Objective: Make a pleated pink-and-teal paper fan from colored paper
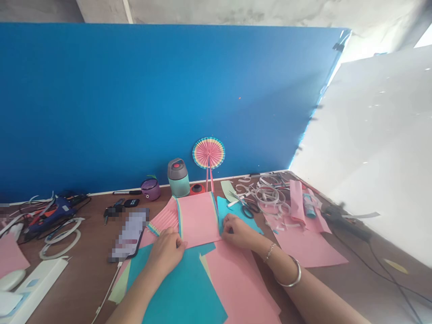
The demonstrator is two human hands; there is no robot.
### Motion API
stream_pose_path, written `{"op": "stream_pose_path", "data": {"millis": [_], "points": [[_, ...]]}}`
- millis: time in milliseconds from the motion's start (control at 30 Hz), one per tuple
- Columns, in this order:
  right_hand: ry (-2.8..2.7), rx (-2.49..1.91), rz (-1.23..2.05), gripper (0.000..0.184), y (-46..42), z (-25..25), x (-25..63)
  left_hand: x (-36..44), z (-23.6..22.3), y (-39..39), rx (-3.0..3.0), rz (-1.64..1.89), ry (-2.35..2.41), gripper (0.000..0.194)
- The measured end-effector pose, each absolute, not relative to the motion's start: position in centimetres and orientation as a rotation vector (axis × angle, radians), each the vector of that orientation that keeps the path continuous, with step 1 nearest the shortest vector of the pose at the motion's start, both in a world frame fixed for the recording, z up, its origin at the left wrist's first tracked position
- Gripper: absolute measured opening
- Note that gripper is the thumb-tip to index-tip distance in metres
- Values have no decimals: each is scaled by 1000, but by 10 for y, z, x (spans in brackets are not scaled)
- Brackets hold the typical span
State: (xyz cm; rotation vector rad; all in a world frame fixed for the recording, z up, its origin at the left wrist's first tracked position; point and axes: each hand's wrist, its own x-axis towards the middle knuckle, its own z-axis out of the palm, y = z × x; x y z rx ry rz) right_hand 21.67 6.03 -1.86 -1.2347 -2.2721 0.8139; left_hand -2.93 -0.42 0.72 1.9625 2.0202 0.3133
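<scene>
A pink paper sheet with blue and yellow strips along its two side edges lies before me. My left hand is closed at its lower left edge, thumb over the paper. On the right edge, my right hand is closed in a pinch, its fingertips partly hidden. A pleated pink paper piece with a matching border sticks out on the left, next to my left fingers. Under my wrists lie a teal sheet and a pink sheet.
A round paper fan stands at the back, near a teal flask and a purple cup. Scissors and tape rolls lie right. A phone, glue gun and power strip lie left.
</scene>
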Motion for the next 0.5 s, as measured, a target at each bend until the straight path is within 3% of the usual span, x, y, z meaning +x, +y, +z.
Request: {"op": "stream_pose_path", "data": {"millis": [500], "points": [[-2259,-1269,820,18,61,-20,216,-27,9,-6,2017,224,2038,22]]}}
